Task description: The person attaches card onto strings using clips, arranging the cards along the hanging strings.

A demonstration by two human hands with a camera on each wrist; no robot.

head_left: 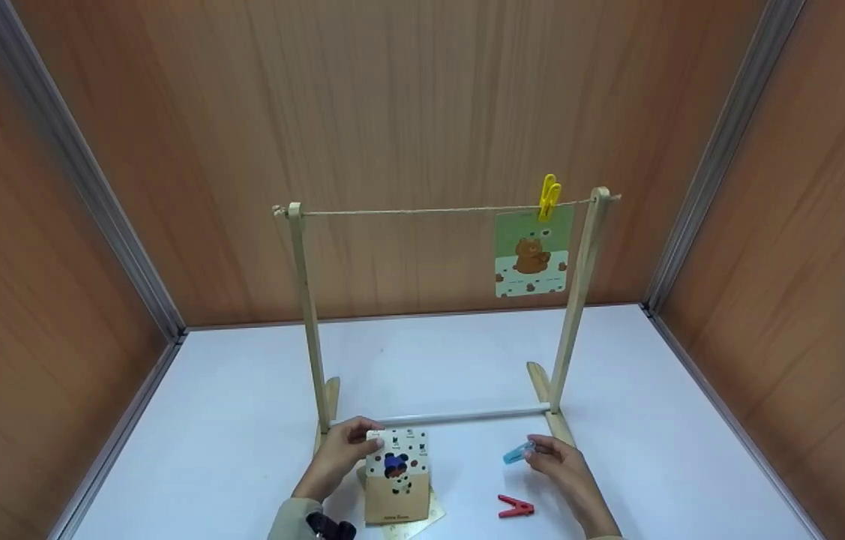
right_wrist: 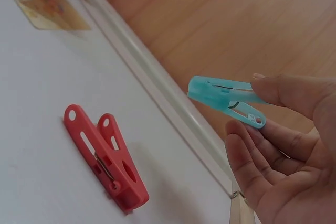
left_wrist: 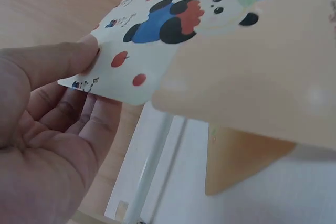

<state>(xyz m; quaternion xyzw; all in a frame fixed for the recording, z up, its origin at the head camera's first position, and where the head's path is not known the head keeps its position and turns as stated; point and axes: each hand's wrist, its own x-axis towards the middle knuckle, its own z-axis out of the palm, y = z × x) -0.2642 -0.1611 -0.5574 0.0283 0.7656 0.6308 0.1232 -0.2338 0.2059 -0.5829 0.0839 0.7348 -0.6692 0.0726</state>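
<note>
In the head view my left hand [head_left: 342, 456] pinches the top left corner of a card [head_left: 397, 498] with a panda picture, white above and tan below. The left wrist view shows the thumb on the printed face and the fingers behind it. My right hand [head_left: 566, 474] holds a light blue clothespin [head_left: 518, 452] by its handles, thumb on one and fingers at the other. On the white table below it lies a red clothespin [head_left: 516, 506]. Another card [head_left: 416, 525] lies on the table, partly hidden under the panda card.
A wooden stand carries a string [head_left: 407, 212] between two posts. From its right end hangs a green and white bear card [head_left: 531, 259], clipped by a yellow clothespin [head_left: 549, 198]. A white bar [head_left: 459, 415] joins the stand's feet. Wooden walls [head_left: 422, 90] enclose the table.
</note>
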